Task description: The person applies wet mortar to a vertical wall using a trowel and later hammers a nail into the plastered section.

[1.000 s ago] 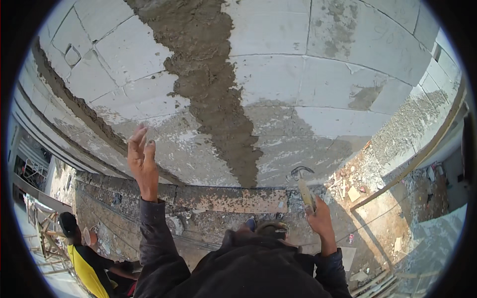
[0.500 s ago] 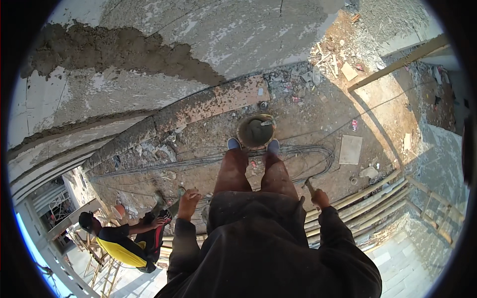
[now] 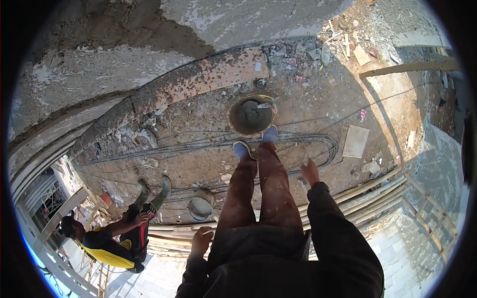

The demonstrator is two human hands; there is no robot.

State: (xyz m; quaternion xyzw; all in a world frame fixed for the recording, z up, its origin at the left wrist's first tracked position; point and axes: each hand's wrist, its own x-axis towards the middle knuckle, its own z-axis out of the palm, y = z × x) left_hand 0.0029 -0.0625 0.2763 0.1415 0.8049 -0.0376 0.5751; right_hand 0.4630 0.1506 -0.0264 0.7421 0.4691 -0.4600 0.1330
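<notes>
My left hand (image 3: 200,241) hangs low beside my left thigh, its fingers curled; whatever they hold, if anything, is hidden. My right hand (image 3: 310,173) is closed out in front of my right leg, over the ground near the cables. A narrow, flat greyish hand tool (image 3: 304,184) shows just below its fingers, mostly covered. Straight ahead at my feet stands a round bucket (image 3: 252,115) of wet grey mortar, with a light-coloured tool (image 3: 265,105) lying in it. Another bucket (image 3: 200,206) with grey contents stands left of my legs.
Black cables (image 3: 198,146) run across the dirt under my feet. A mortar-spattered board (image 3: 208,79) lies along the partly plastered wall (image 3: 119,74). Bamboo poles (image 3: 357,198) lie behind at right. A person in yellow and black (image 3: 107,246) sits at left. A slanting pole (image 3: 407,68) stands far right.
My legs have shifted, with the right foot now ahead, touching or close to the mortar bucket. My right hand has swung forward and my left hand back. The second bucket has come into view.
</notes>
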